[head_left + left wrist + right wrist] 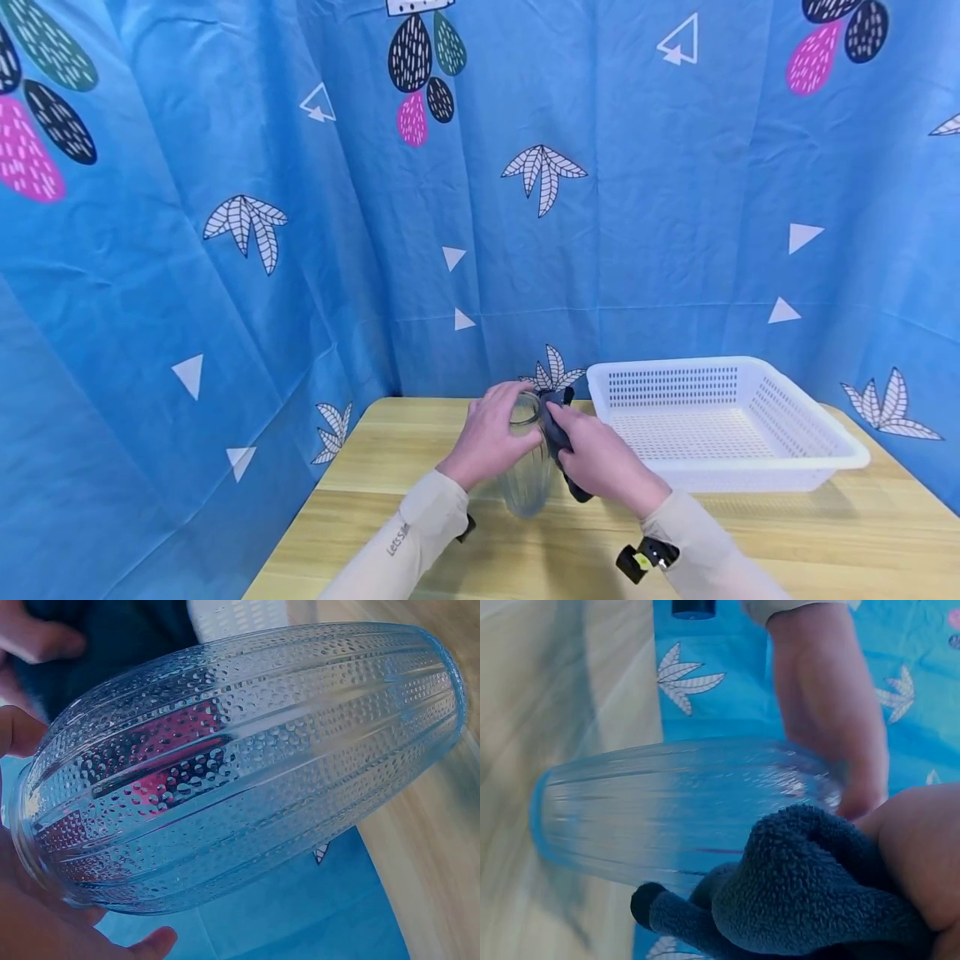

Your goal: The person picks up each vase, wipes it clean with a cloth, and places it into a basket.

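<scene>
A clear glass vase [527, 487] with ribbed, dimpled sides stands roughly upright in front of me, its base close over the wooden table. My left hand [491, 433] grips it around the neck, thumb on the near side and fingers beyond the rim. In the left wrist view the whole dimpled wall of the vase [285, 750] shows. My right hand [602, 461] holds a bunched dark grey towel [555, 429] at the vase's right side, near the top. The fluffy towel [795, 892] overlaps the upper part of the glass in the right wrist view, and part of it hangs down.
A white perforated plastic basket [750, 475] stands on the right of the wooden table [750, 550], just beyond my right hand. A blue patterned curtain [525, 267] hangs behind the table and along its left side.
</scene>
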A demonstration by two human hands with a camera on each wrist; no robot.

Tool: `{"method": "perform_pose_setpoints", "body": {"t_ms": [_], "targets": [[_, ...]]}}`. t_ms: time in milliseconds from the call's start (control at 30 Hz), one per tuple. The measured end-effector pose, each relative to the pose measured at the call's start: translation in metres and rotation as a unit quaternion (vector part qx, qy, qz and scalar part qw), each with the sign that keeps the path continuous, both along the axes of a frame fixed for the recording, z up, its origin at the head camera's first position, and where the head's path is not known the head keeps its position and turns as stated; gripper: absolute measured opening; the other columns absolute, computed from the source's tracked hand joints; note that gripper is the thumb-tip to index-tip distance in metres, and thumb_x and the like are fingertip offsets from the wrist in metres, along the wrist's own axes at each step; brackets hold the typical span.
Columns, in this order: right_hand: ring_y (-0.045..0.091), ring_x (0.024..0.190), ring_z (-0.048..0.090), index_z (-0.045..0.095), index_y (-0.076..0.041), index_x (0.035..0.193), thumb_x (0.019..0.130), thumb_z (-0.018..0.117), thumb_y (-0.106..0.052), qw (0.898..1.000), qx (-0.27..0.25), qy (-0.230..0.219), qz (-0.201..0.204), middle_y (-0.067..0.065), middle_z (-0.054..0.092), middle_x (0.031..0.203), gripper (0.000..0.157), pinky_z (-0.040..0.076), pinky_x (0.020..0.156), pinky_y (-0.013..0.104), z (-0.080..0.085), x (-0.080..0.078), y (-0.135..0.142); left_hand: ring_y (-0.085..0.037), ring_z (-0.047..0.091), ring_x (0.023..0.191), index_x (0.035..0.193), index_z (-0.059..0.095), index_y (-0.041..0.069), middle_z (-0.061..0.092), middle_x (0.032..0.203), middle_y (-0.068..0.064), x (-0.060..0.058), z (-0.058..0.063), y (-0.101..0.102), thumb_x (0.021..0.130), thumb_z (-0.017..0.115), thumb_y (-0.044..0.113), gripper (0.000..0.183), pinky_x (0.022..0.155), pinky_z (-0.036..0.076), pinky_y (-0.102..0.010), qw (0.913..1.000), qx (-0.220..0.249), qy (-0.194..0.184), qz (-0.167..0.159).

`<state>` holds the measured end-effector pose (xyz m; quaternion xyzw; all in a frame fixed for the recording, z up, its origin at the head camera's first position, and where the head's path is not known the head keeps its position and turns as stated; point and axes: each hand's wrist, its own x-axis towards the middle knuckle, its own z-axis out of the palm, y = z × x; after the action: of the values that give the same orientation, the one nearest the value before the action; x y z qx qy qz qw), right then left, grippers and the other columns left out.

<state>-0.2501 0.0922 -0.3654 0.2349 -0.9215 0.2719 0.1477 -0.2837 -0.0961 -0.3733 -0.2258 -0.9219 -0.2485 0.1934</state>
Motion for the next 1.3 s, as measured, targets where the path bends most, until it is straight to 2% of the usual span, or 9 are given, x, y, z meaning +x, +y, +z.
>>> {"method": "perform_pose_setpoints", "body": {"t_ms": [200,300,433,533,600,767,900,1100,1300], "targets": [[0.019,0.079,0.065,0.046,0.002,0.148,0.084,0.066,0.001,0.996,-0.016,-0.089,-0.001,0.025,0.068,0.121,0.067,0.053,0.066,0.034,-0.015,-0.006,0.001,-0.018,0.040,0.143,0.146,0.049,0.027,0.049,0.151,0.007,0.000,-0.001,-0.001,0.088,0.066,0.044,0.062,0.107,0.036,-0.050,1.0000,-0.004,0.004,-0.006],[0.017,0.071,0.062,0.046,0.004,0.147,0.084,0.065,0.001,0.992,-0.008,-0.124,0.008,0.024,0.071,0.110,0.066,0.052,0.064,0.034,-0.026,-0.009,0.003,-0.019,0.039,0.145,0.145,0.048,0.027,0.048,0.152,0.005,0.000,-0.001,-0.001,0.091,0.066,0.050,0.062,0.110,0.035,-0.052,0.9999,-0.009,0.012,-0.007],[0.021,0.083,0.067,0.049,0.008,0.144,0.082,0.065,0.001,0.986,0.017,-0.161,0.029,0.025,0.069,0.117,0.064,0.053,0.075,0.040,-0.045,-0.014,0.004,-0.021,0.038,0.146,0.145,0.048,0.028,0.048,0.153,0.004,0.001,-0.001,-0.002,0.091,0.066,0.056,0.063,0.112,0.033,-0.054,0.9997,-0.019,0.016,-0.003],[0.025,0.094,0.068,0.052,0.010,0.140,0.080,0.065,0.001,0.985,0.029,-0.168,0.040,0.027,0.066,0.124,0.062,0.053,0.081,0.042,-0.057,-0.018,0.004,-0.021,0.040,0.144,0.145,0.049,0.027,0.048,0.152,0.002,0.001,-0.002,-0.002,0.091,0.066,0.056,0.063,0.111,0.034,-0.054,0.9998,-0.017,0.013,-0.001],[0.024,0.091,0.067,0.054,0.010,0.138,0.080,0.066,0.000,0.985,0.028,-0.167,0.037,0.027,0.067,0.123,0.060,0.053,0.079,0.042,-0.060,-0.020,0.005,-0.023,0.045,0.138,0.144,0.049,0.027,0.047,0.149,0.000,0.001,-0.002,-0.001,0.090,0.067,0.055,0.064,0.109,0.036,-0.052,0.9999,-0.009,0.010,0.000],[0.018,0.068,0.059,0.055,0.004,0.140,0.082,0.065,0.000,0.986,0.003,-0.165,0.014,0.021,0.072,0.111,0.059,0.048,0.065,0.034,-0.050,-0.018,0.005,-0.022,0.049,0.119,0.146,0.047,0.027,0.049,0.129,0.001,0.001,-0.001,0.000,0.087,0.069,0.055,0.069,0.099,0.040,-0.044,0.9998,-0.009,0.013,0.010],[0.017,0.062,0.054,0.055,-0.002,0.143,0.082,0.065,0.000,0.989,-0.011,-0.146,-0.003,0.018,0.072,0.107,0.061,0.044,0.059,0.031,-0.032,-0.012,0.007,-0.022,0.045,0.126,0.146,0.047,0.028,0.052,0.132,0.003,0.003,0.000,-0.001,0.087,0.069,0.058,0.069,0.095,0.039,-0.045,0.9992,-0.028,0.018,0.024],[0.016,0.066,0.055,0.056,-0.009,0.144,0.082,0.066,-0.001,0.995,-0.039,-0.084,-0.027,0.019,0.072,0.104,0.063,0.044,0.058,0.032,-0.004,0.001,0.009,-0.023,0.039,0.139,0.147,0.047,0.029,0.050,0.149,0.005,0.006,0.005,-0.001,0.088,0.072,0.050,0.068,0.102,0.037,-0.050,0.9996,-0.021,0.002,0.018],[0.019,0.086,0.064,0.052,-0.009,0.147,0.084,0.065,-0.001,0.998,-0.059,-0.018,-0.019,0.019,0.066,0.129,0.065,0.051,0.072,0.036,0.007,0.007,0.009,-0.024,0.039,0.140,0.146,0.049,0.024,0.049,0.150,0.005,0.006,0.006,0.001,0.082,0.073,0.041,0.070,0.104,0.036,-0.052,0.9999,-0.016,-0.005,0.002]]}}
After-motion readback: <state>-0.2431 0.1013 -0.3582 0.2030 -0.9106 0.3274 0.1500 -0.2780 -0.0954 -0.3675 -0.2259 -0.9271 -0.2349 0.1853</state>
